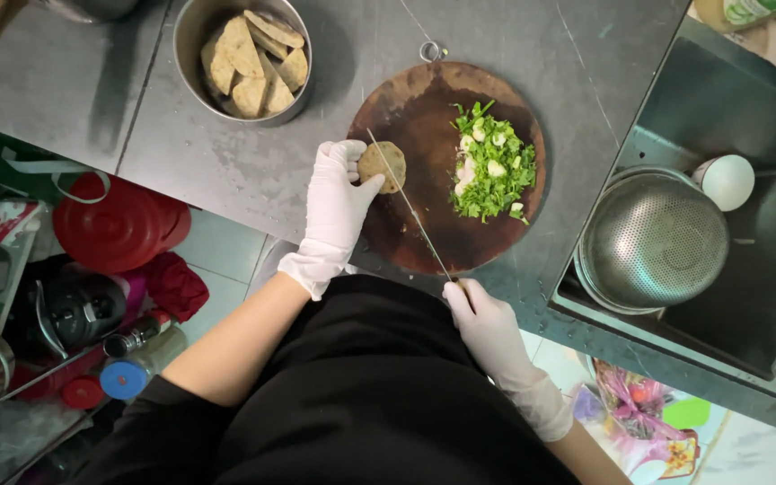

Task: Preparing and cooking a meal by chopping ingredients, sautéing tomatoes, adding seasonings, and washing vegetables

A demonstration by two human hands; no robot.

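Observation:
Both my hands wear white gloves. My left hand [337,202] pinches a round tan patty [379,165] on the left part of a round dark wooden cutting board [424,229]. My right hand [485,319] grips the handle of a long thin knife [410,211]; its blade runs up and left across the board and lies over the patty. A heap of chopped green herbs with white bits [493,164] sits on the board's right half.
A steel bowl [192,36] with several cut tan pieces stands at the back left of the grey counter [253,166]. To the right, a sink [756,269] holds a steel colander [653,241] and a white cup [727,180]. Red containers and bottles lie below the counter on the left.

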